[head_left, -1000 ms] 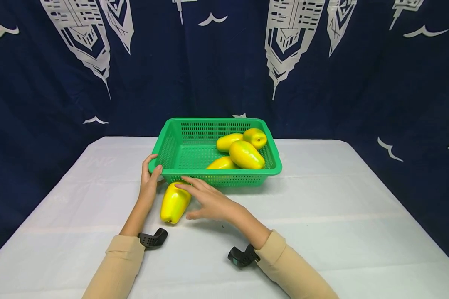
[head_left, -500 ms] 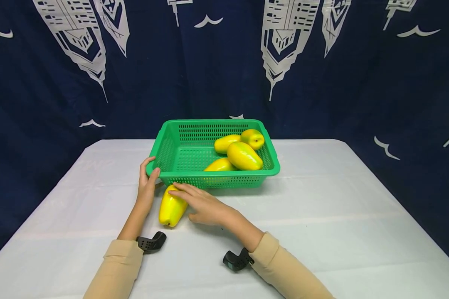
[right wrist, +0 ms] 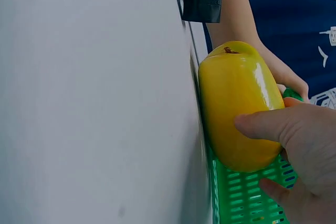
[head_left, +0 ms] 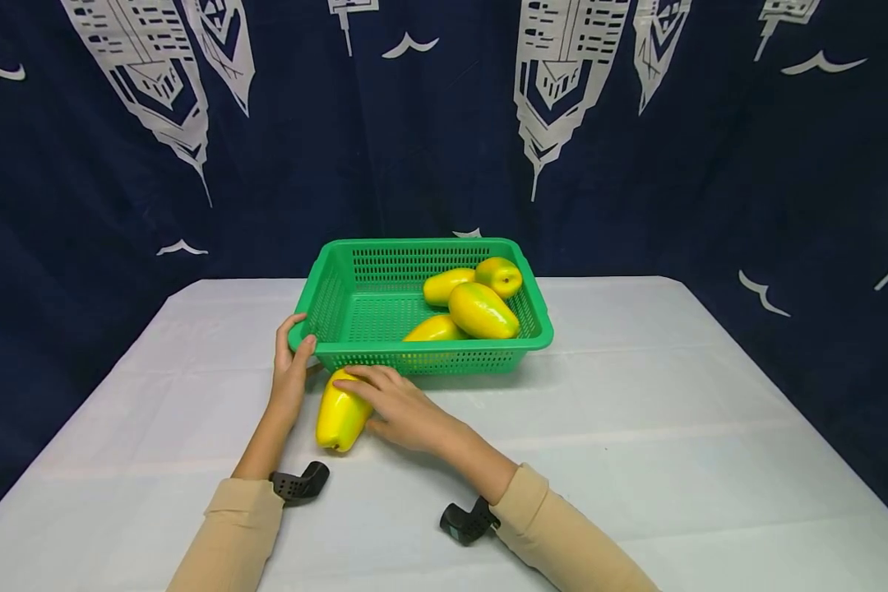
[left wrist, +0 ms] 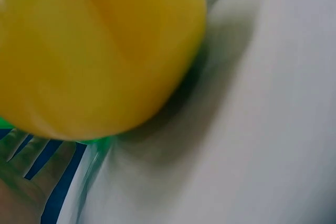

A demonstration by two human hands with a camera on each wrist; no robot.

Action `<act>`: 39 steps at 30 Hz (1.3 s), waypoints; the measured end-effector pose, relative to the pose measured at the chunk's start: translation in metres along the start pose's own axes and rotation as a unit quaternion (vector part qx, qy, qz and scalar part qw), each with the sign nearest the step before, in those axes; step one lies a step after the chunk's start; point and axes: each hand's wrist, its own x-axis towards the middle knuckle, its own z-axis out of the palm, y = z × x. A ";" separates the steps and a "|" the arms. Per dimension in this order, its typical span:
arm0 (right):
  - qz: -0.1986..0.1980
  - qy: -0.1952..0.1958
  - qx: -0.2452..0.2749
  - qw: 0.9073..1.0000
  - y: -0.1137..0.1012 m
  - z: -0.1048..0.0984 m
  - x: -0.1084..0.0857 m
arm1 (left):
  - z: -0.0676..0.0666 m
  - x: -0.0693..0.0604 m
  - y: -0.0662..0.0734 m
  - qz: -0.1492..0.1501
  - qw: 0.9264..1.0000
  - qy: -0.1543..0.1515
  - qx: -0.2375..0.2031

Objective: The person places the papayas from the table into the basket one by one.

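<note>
A yellow mango (head_left: pixel 340 418) lies on the table just in front of the green plastic basket (head_left: pixel 422 347). My right hand (head_left: pixel 407 411) holds it from the right, fingers over its far upper part. In the right wrist view the thumb (right wrist: pixel 260 124) presses the mango's side; some fingertips are hidden behind it. My left hand (head_left: pixel 290 374) grips the basket's near left corner, thumb on the near side and fingers round the left. The mango fills much of the left wrist view and partly hides the hand there. Several more mangoes (head_left: pixel 484 311) lie in the basket's right half.
A white cloth covers the table (head_left: pixel 636 411). Behind it hangs a dark blue curtain (head_left: pixel 414 148) with white printed shapes. Each wrist wears a black camera; the left camera (head_left: pixel 302 483) sits close to the mango's near end.
My right hand has moved left onto the mango, and its fingers and thumb have closed on it. The left hand stays at the basket corner. The head view has shifted slightly.
</note>
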 end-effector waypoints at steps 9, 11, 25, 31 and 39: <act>0.003 0.026 -0.025 0.999 0.005 0.004 0.001 | 0.000 0.000 -0.001 0.004 1.000 0.000 -0.010; 0.002 0.025 -0.024 0.999 0.005 0.004 0.002 | 0.000 0.000 0.000 0.006 1.000 -0.001 -0.014; 0.040 -0.002 0.045 0.998 0.005 0.007 0.001 | 0.001 -0.001 0.001 0.008 1.000 -0.008 -0.018; 0.053 -0.013 0.047 0.997 0.007 0.004 0.000 | 0.001 0.000 0.002 0.008 1.000 -0.004 -0.015; 0.072 -0.023 0.064 0.995 0.004 0.000 -0.001 | 0.001 0.000 0.000 0.012 1.000 0.003 0.000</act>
